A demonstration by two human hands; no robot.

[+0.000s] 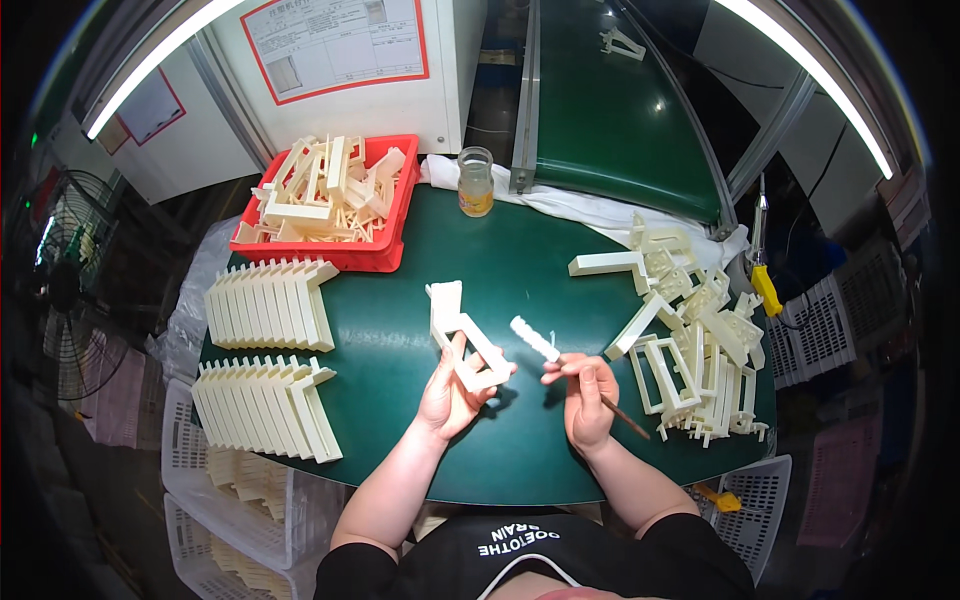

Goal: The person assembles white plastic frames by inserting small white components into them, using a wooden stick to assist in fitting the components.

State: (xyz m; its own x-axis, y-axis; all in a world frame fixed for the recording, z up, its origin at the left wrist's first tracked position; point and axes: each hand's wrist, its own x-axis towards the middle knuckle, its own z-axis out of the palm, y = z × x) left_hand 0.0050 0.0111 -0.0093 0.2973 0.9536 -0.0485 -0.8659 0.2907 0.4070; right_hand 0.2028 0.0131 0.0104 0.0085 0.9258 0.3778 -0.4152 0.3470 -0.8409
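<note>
My left hand is closed around a cream plastic bracket, an angled piece with a rectangular opening, held up over the green table. In my right hand is a thin brown stick with a thick, white, bumpy end, like a swab. Its white end points up and left toward the bracket, with a gap between them. My right fingers pinch the stick just below the white part. Both forearms come in from the lower edge.
A red bin heaped with cream parts stands at the back left. Below it are two neat rows of brackets. A glass jar with yellowish liquid stands behind; loose frames pile at right. Beyond runs a green conveyor.
</note>
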